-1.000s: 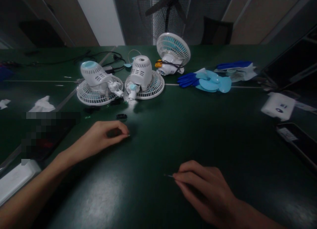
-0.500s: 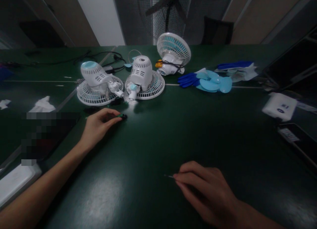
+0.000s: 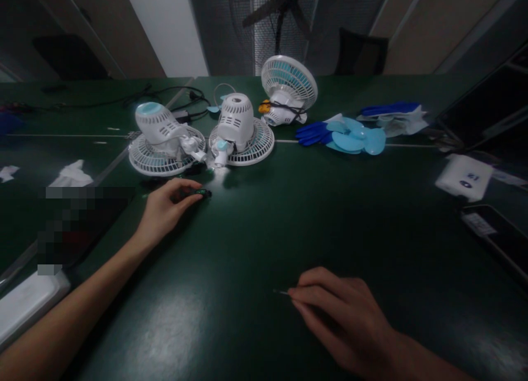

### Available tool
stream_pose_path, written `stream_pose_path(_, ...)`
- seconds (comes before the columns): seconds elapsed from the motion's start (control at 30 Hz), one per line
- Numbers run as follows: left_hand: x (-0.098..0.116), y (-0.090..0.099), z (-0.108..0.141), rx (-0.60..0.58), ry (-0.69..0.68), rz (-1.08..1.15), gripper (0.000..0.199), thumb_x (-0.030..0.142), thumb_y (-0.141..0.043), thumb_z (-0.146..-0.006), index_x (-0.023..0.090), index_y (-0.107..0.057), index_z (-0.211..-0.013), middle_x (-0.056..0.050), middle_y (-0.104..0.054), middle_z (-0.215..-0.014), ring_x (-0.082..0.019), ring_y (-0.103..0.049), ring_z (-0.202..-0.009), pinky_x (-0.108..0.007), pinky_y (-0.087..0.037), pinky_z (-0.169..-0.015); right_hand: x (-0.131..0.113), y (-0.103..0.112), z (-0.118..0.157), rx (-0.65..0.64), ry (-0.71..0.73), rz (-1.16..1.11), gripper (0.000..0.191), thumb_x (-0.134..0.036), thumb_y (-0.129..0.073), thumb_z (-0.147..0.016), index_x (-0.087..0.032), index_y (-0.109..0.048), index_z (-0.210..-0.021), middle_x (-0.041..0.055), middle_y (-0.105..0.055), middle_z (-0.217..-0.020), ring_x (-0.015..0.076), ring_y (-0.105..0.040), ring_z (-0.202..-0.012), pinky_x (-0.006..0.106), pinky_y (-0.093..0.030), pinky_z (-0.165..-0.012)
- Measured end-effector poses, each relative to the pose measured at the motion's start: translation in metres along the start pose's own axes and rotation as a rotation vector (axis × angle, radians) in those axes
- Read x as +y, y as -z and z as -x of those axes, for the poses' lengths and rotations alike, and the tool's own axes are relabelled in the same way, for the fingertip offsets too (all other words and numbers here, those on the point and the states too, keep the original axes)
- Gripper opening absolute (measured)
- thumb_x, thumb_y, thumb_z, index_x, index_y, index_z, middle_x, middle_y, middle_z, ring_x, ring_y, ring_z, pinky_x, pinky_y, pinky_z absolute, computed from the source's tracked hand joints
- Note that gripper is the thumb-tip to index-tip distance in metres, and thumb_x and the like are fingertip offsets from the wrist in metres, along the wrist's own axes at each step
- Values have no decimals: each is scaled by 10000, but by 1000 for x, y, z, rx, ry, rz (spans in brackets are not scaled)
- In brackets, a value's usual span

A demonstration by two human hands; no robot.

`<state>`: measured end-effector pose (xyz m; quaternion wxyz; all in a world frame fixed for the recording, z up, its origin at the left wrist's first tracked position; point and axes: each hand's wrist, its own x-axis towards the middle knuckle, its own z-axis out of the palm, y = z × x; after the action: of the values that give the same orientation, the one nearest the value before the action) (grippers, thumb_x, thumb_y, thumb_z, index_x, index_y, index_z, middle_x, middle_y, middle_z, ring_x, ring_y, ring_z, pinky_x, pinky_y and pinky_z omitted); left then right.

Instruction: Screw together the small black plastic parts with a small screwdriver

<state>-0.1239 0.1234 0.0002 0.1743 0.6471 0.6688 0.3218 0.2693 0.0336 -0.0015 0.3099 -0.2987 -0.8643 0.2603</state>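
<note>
On the green table (image 3: 247, 232), just in front of two white electric fans (image 3: 236, 117) lying grille-down, the left hand (image 3: 164, 208) had thumb and fingertips at a small dark part (image 3: 207, 193); whether they gripped it could not be told. Well apart, nearer the camera, the right hand (image 3: 346, 312) pinched a thin metallic rod (image 3: 281, 292).

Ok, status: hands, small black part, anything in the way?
Left hand fingertips at black part, grip unclear. Right hand pinching thin rod. Fans just beyond left hand; nothing seen blocking.
</note>
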Motion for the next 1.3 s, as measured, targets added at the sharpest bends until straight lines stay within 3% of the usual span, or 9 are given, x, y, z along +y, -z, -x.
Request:
stream_pose_path(0.2, 3, 2, -1, -77, 25, -21, 437, 527, -702, -908, 210, -743, -1206, -55, -724, -1044, -176, -582, -766, -287, -438, -671, 2, -1, 2, -2, -5, -2, 191, -124, -544, -1029, -209, -679, -1134, 15, -698, -975, 97, -673, -748, 240, -452, -610)
stream_pose_path(0.3, 13, 3, 2, -198, -6, 10, 407, 535, -689, -933, 214, -751, -1177, -53, -732, -1047, -180, -602, -790, -285, -445, -672, 3, -1, 4, -15, -10, -7, 191, -119, -553, -1023, -206, -676, -1141, 18, -695, -984, 98, -669, -750, 236, -459, -613)
stream_pose_path(0.47, 55, -16, 30, -532, -163, 148, 218, 389, -688, -982, 243, -740, -1136, -26, -706, -1111, -151, -633, -858, -270, -484, -748, 3, -2, 4, 2, -34, 15, 190, -123, -555, -1025, -212, -680, -1135, 18, -693, -990, 102, -673, -762, 240, -466, -621)
stream_pose_path(0.6, 90, -43, 67, -685, -318, 260, 152, 243, -694, -978, 224, -708, -1128, -21, -694, -1095, -144, -634, -921, -280, -481, -836, 5, -3, 4, -17, -40, 18, 190, -132, -555, -1031, -214, -679, -1149, 20, -690, -1010, 100, -676, -780, 231, -483, -643)
stream_pose_path(0.77, 104, -57, 91, -696, -413, 273, 188, 186, -671, -986, 218, -651, -1170, -21, -688, -1066, -155, -616, -949, -312, -446, -866, 4, -3, 4, -26, -44, 38, 194, -139, -544, -1031, -222, -682, -1140, 15, -689, -998, 101, -670, -744, 239, -477, -633)
stream_pose_path(1.1, 101, -58, 92, -691, -436, 265, 201, 190, -654, -1001, 223, -617, -1197, -22, -688, -1082, -163, -613, -954, -329, -435, -869, 2, -3, 3, -9, -67, 33, 202, -121, -549, -1014, -224, -684, -1124, 14, -689, -985, 100, -670, -742, 243, -458, -627)
stream_pose_path(1.3, 102, -58, 94, -680, -449, 261, 195, 186, -649, -1002, 216, -624, -1193, -32, -692, -1073, -176, -619, -957, -341, -438, -864, 2, -4, 4, -48, -9, 67, 198, -158, -519, -1051, -223, -678, -1148, 18, -701, -999, 105, -676, -756, 241, -465, -638)
